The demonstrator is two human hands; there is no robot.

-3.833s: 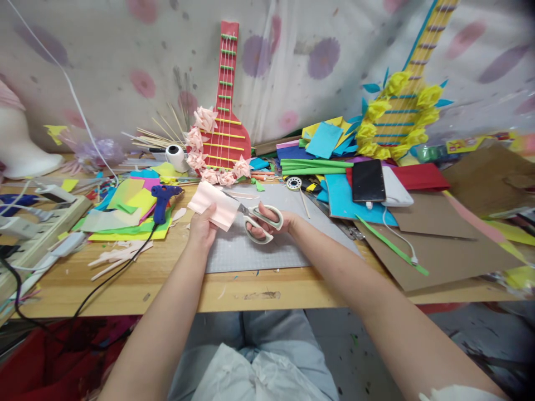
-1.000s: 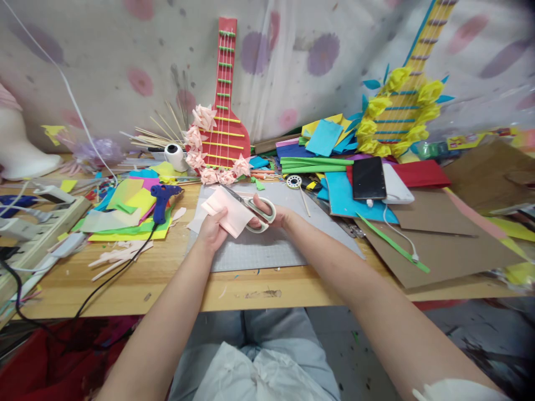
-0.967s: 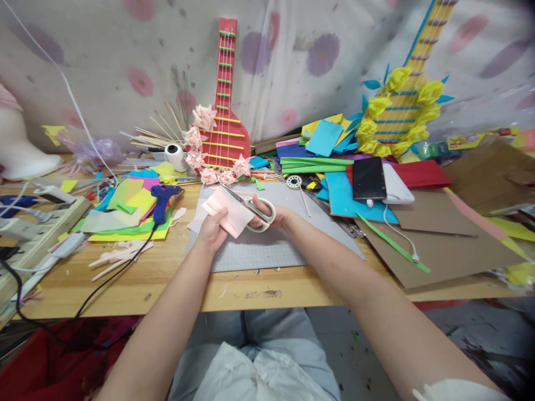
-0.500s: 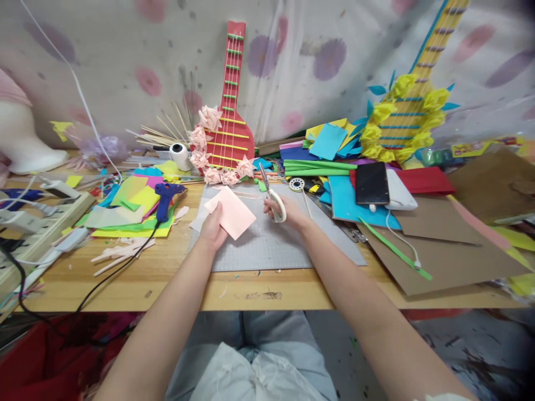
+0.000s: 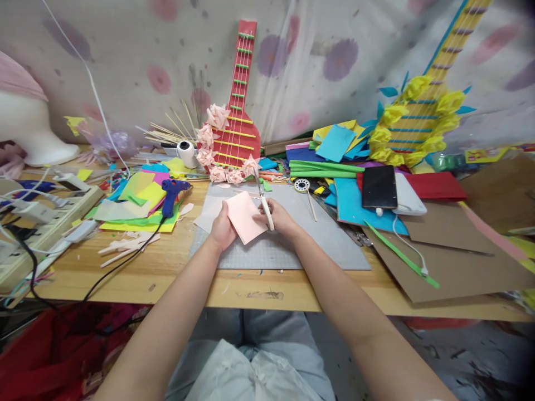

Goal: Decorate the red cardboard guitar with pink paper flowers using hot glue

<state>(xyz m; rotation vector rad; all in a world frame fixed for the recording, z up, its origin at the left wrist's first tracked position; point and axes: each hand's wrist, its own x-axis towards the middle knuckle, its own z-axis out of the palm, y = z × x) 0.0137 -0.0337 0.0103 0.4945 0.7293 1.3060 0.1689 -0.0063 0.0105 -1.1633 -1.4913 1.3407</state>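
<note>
My left hand (image 5: pixel 224 228) is closed on a folded pale pink sheet of paper (image 5: pixel 246 217), thumb on its upper left face. At the paper's right edge, my right hand (image 5: pixel 276 216) grips white-handled scissors (image 5: pixel 266 213), their metal blades pointing up and away. Fingertips of that hand touch the paper too. Both hands are above a grey cutting mat (image 5: pixel 292 250). Behind them leans a red paper instrument (image 5: pixel 246 131) with strings and pale pink paper flowers (image 5: pixel 205 139) along its left and lower edge.
On the left lie a blue glue gun (image 5: pixel 171 197) with its cord, coloured sheets (image 5: pixel 134 214) and a power strip (image 5: pixel 62 228). To the right are a phone (image 5: pixel 379 186), a white power bank (image 5: pixel 407 192) and brown cardboard (image 5: pixel 438 262). A yellow-flowered instrument (image 5: pixel 418 117) stands behind.
My right hand has brought the scissors left to the paper and now touches its edge. The paper has turned a little in my left hand. The view has shifted slightly.
</note>
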